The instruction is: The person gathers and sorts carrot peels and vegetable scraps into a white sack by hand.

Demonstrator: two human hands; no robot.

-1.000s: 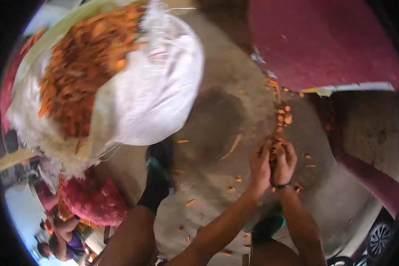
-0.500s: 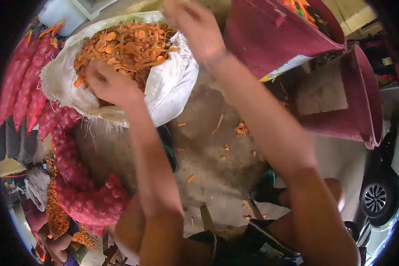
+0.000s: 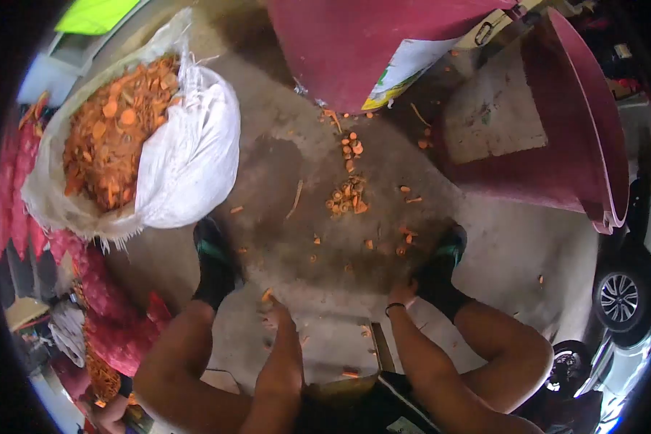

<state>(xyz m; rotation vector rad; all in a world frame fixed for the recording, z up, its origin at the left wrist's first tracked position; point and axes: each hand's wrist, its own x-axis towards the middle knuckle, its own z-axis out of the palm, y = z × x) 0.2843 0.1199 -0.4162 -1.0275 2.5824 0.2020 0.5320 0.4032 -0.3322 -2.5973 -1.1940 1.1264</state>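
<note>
My left hand (image 3: pixel 273 315) is low over the floor between my legs, its fingers closed at the tips on a small orange carrot piece (image 3: pixel 267 294). Beside my right shoe (image 3: pixel 450 246) is my right hand (image 3: pixel 403 291), reaching down near the ankle with a dark band at the wrist. Its fingers are blurred and partly hidden, so what they hold, if anything, does not show. Small carrot ends (image 3: pixel 349 197) lie in a heap on the floor ahead of both hands, with more scattered around.
At the left stands an open white sack (image 3: pixel 192 166) full of carrot scraps (image 3: pixel 116 137). Red net bags (image 3: pixel 112 289) lie behind it. A large maroon tub (image 3: pixel 340 50) stands ahead, with another maroon tub (image 3: pixel 571 145) at the right. A car wheel (image 3: pixel 619 300) shows far right.
Both hands have come down from over the sack and beside the tub to the floor near my feet. The view has shifted, so the sack appears further left.
</note>
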